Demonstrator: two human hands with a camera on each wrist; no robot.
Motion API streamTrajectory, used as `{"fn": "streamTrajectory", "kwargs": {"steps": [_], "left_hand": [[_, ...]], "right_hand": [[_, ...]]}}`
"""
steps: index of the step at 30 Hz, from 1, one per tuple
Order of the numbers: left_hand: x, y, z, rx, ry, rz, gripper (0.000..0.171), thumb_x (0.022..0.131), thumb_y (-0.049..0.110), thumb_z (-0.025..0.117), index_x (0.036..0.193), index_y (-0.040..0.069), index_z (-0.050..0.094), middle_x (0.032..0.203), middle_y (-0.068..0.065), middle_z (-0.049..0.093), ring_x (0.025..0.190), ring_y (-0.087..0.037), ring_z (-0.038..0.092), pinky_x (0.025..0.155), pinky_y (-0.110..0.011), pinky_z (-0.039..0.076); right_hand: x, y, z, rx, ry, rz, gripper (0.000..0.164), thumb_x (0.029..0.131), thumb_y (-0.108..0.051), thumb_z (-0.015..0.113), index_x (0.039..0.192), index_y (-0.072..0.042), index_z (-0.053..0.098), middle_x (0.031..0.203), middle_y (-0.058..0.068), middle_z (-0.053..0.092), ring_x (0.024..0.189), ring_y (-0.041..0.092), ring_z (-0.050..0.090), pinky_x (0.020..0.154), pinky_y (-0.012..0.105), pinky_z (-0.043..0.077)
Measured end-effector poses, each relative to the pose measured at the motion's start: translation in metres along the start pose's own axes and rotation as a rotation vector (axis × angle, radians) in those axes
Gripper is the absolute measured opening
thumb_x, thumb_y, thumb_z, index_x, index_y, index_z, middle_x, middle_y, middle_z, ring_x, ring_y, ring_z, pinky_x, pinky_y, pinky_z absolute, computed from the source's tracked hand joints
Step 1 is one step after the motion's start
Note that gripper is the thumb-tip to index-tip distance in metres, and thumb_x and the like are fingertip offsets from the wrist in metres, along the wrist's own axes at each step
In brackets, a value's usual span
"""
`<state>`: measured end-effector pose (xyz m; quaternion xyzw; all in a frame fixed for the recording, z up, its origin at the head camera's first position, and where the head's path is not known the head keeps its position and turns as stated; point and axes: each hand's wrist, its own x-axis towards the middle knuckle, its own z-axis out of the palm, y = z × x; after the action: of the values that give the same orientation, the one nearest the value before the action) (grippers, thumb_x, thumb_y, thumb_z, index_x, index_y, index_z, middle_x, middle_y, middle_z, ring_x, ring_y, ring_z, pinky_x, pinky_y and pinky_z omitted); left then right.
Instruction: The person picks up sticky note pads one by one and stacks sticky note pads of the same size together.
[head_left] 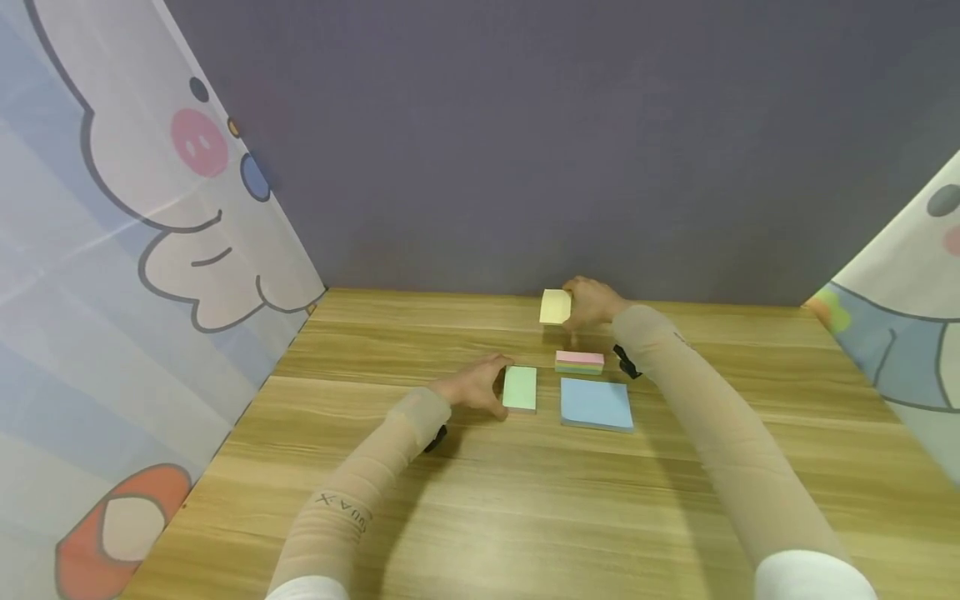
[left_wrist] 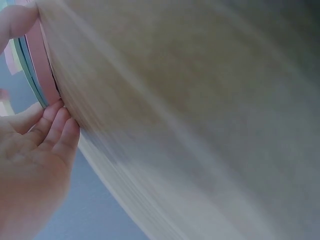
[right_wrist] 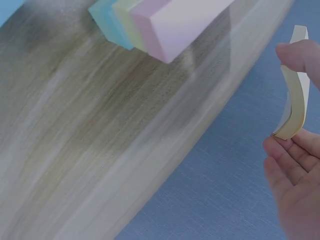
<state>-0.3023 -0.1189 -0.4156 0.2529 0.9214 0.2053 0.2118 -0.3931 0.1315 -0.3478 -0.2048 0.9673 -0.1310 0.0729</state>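
Note:
Above the back of the table, my right hand (head_left: pixel 590 302) pinches a small yellow sticky note pad (head_left: pixel 556 307) by its edges. The right wrist view shows that yellow pad (right_wrist: pixel 297 95) bowed between thumb and fingers, off the tabletop. My left hand (head_left: pixel 477 386) has thumb and fingers at opposite ends of a light green sticky note pad (head_left: pixel 520 388), which is on or just over the table. From the left wrist, the pad's side (left_wrist: pixel 42 70) has pink, blue and green layers, gripped between thumb and fingertips.
Between the hands lies a stack of narrow sticky notes (head_left: pixel 579 362) in pink, yellow and green. A larger blue sticky note pad (head_left: pixel 597 404) is just in front of it. A dark grey panel (head_left: pixel 525 150) rises behind the wooden table (head_left: pixel 480 517), with cartoon-print curtains (head_left: pixel 67 275) at the sides.

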Motion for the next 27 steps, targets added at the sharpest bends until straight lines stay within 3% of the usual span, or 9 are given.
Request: {"fn": "streamTrajectory", "kwargs": {"steps": [10,27], "left_hand": [[0.005,-0.003,-0.001,-0.031,0.005,0.004,0.094,0.065,0.024,0.078,0.142,0.015,0.025,0.152,-0.011,0.014,0.138,-0.03,0.017,0.107,-0.047,0.028],[0.009,-0.007,-0.002,-0.025,0.013,0.009,0.094,0.065,0.024,0.078,0.142,0.013,0.025,0.151,-0.012,0.016,0.139,-0.029,0.013,0.109,-0.048,0.024]], "right_hand": [[-0.001,-0.005,-0.004,0.02,0.062,-0.053,0.075,0.066,-0.027,0.076,0.127,0.004,0.044,0.116,0.018,0.053,0.1,0.031,0.051,0.083,0.045,0.045],[-0.005,-0.019,-0.011,0.016,0.038,-0.071,0.079,0.068,-0.028,0.075,0.132,0.003,0.04,0.131,0.019,0.045,0.117,0.037,0.044,0.097,0.05,0.038]]}}
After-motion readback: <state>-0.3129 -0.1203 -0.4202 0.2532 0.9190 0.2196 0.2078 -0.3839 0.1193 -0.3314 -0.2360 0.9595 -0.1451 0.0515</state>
